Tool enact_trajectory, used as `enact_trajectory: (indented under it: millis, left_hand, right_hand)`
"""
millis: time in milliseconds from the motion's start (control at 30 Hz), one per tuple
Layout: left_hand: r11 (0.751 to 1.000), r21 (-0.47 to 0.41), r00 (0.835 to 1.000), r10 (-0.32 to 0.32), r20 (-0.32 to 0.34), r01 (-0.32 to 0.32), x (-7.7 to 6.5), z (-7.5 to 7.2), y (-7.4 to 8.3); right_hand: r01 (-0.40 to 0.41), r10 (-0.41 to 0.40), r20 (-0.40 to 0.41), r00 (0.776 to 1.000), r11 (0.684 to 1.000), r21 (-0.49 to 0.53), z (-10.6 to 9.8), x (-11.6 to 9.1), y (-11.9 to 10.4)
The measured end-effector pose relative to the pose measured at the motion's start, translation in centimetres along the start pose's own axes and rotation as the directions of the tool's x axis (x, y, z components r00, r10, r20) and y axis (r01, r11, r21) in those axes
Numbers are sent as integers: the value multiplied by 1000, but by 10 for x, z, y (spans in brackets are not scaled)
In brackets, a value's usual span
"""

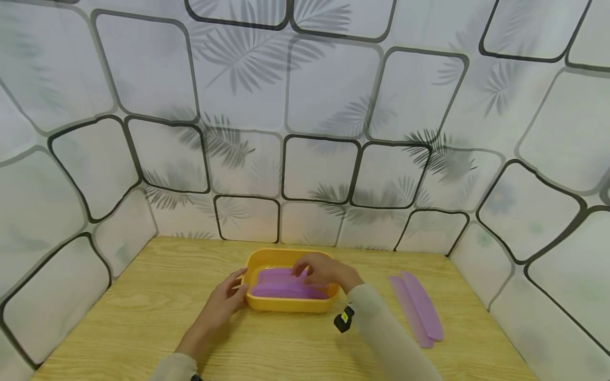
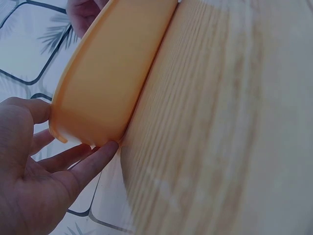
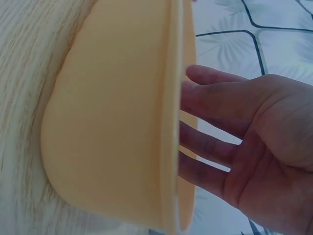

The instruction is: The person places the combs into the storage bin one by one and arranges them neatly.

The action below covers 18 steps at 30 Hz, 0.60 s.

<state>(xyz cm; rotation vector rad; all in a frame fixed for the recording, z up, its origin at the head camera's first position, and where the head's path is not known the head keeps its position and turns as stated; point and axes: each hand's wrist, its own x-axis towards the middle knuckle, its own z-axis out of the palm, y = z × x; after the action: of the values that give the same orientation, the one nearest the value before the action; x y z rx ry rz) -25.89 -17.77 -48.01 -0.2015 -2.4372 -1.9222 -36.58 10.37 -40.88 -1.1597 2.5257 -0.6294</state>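
A yellow plastic basin [image 1: 290,305] stands on the table with purple combs [image 1: 286,290] lying in it; fine teeth show along the nearer one's front edge. At the basin's left end is my left hand [image 1: 224,299]. Its thumb meets the rim and its extended fingers [image 2: 100,157] touch the outer wall in the left wrist view. From the right, my right hand [image 1: 321,268] reaches over the rim, fingers bent down above the combs. Its fingertips are hidden behind the basin wall in the right wrist view, so I cannot tell whether they grip a comb.
Two more long purple pieces [image 1: 419,307] lie side by side, partly overlapping, on the wood-patterned table [image 1: 157,307] right of my right forearm. Patterned sheeting [image 1: 319,169] with rounded outlines and leaf prints rises behind the table and along both sides.
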Motion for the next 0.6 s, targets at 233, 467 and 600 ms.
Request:
enact_trajectory:
  millis: [233, 467, 600]
  left_hand:
    - [1000, -11, 1000, -10, 1, 10, 3, 0, -2]
    - [1000, -1, 1000, -12, -4, 12, 4, -1, -4]
    - [1000, -3, 1000, -11, -2, 11, 4, 0, -4]
  right_hand:
    - [15, -15, -17, 1000, 1000, -8, -9, -15, 2]
    - [34, -33, -39, 999, 999, 10, -15, -29, 7]
    - [38, -37, -51, 998, 999, 11, -16, -39, 10]
